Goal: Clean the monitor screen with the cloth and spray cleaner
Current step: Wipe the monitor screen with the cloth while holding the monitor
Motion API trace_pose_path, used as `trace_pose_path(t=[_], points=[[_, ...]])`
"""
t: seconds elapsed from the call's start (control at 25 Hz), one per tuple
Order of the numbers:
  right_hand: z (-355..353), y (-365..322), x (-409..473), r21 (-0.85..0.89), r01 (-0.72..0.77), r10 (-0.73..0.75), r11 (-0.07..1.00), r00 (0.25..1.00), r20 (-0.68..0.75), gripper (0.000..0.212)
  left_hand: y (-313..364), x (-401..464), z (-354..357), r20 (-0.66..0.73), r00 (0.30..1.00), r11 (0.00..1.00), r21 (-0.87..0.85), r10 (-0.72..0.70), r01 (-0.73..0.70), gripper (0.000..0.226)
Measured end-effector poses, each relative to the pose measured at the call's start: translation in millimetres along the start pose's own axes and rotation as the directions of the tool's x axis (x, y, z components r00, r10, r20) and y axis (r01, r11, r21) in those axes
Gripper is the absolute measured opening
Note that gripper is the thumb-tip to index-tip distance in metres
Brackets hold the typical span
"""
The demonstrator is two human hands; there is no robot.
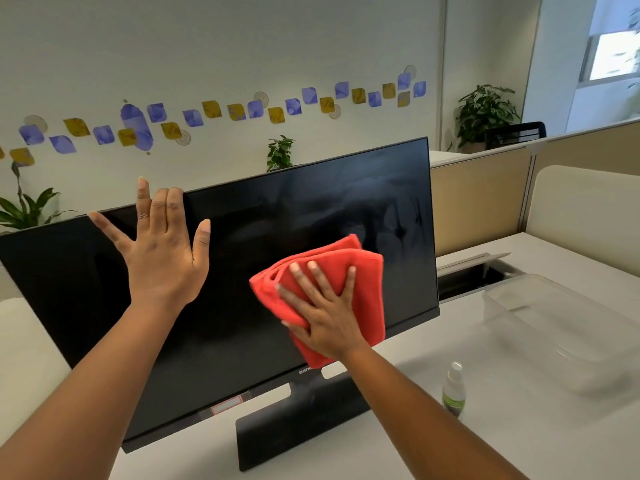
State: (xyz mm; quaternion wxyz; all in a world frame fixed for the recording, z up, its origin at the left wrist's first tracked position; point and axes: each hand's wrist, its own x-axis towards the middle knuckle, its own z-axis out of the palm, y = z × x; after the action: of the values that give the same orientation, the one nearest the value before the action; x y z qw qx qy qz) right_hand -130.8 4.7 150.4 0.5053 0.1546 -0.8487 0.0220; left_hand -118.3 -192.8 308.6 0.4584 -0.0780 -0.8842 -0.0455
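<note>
Red cloth (332, 289) pressed flat by the spread right hand (323, 315) at the monitor (242, 271) centre-right; left hand (161, 251), fingers splayed, steadies its top edge.

hands (162, 251): bare, ringless | forearms: bare, sleeveless | nails: short, unpainted

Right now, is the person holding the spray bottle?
No, the spray bottle stands alone on the desk, while the right hand presses the red cloth against the monitor.
</note>
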Motion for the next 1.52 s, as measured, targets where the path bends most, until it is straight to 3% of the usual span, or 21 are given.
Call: trace_pose_path(t=[0.12, 0.28, 0.44, 0.64, 0.8, 0.96, 1.08, 1.32, 1.52], points=[[-8.8, 32.9, 7.8, 0.084, -0.359, 0.364, 0.930, 0.930, -0.049, 0.066, -1.8, 0.2, 2.7, -0.010, 1.000, 1.000, 0.001, 0.004, -0.004, 0.057], [-25.5, 80.8, 45.9, 0.152, -0.591, 0.602, 0.793, 0.797, -0.043, 0.065, -1.7, 2.0, 7.0, -0.022, 1.000, 1.000, 0.004, -0.010, 0.010, 0.055], [-27.1, 109.6, 56.3, 0.239, -0.727, 0.751, 0.643, 0.661, -0.009, 0.067, -0.5, 2.7, 9.2, -0.034, 0.999, 1.000, 0.005, -0.009, 0.009, 0.054], [-7.8, 96.2, 4.6, 0.315, -0.894, 0.928, 0.320, 0.363, 0.089, 0.071, -1.8, 0.9, 9.8, -0.038, 0.999, 1.000, 0.020, -0.003, 0.004, 0.056], [1.7, 82.8, -14.8, 0.378, -0.921, 0.975, 0.096, 0.164, 0.152, 0.069, -0.5, 0.6, 8.7, -0.022, 1.000, 1.000, 0.020, -0.004, 0.004, 0.055], [2.5, 53.2, -21.3, 0.336, -0.939, 0.965, -0.072, 0.020, 0.262, 0.069, 1.1, -0.5, 4.0, -0.002, 1.000, 1.000, 0.010, -0.006, 0.006, 0.057], [0.0, 14.6, -28.6, 0.327, -0.943, 0.947, -0.068, 0.043, 0.319, 0.067, 3.0, -1.1, -1.8, 0.027, 1.000, 1.000, 0.010, -0.002, 0.002, 0.060], [-5.4, -64.1, -39.1, 0.239, -0.969, 0.866, 0.062, 0.171, 0.469, 0.073, 2.2, -2.7, -15.6, 0.128, 0.992, 1.000, 0.017, -0.004, 0.002, 0.063], [-20.4, -118.0, -39.4, 0.128, -0.972, 0.754, 0.199, 0.235, 0.614, 0.075, -0.2, -2.5, -29.2, 0.238, 0.971, 0.999, 0.044, -0.004, -0.007, 0.068]])
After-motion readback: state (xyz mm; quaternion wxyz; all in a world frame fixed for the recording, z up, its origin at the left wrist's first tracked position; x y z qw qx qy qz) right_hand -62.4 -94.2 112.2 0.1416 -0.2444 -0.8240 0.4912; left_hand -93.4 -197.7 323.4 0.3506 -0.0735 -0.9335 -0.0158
